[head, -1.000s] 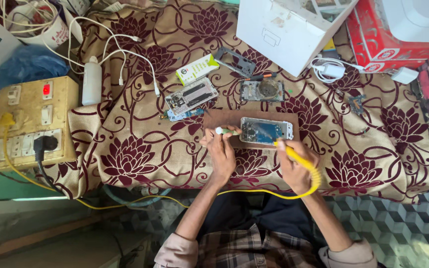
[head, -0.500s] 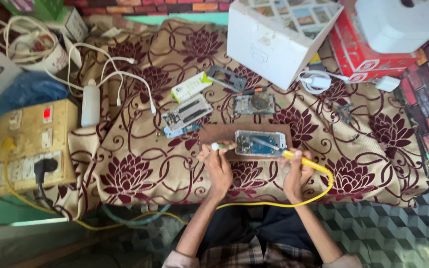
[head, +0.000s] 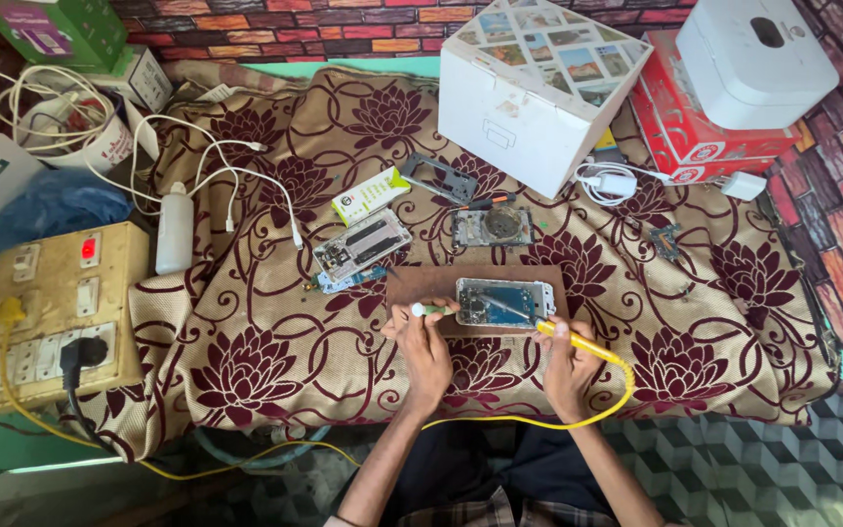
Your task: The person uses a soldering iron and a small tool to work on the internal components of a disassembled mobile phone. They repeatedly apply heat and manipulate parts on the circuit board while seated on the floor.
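Fingers of right hand closed around yellow soldering iron, tip on opened phone; left hand pinching small white tool at brown board edge. Bare cloth rightward.

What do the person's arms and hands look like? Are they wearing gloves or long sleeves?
No gloves: both the left hand and the right hand are bare, with no rings or watch that I can make out. The forearms are bare too. A bit of rolled-up cuff shows at the left elbow, at the bottom edge of the picture. The person wears a checked shirt in brown and white.
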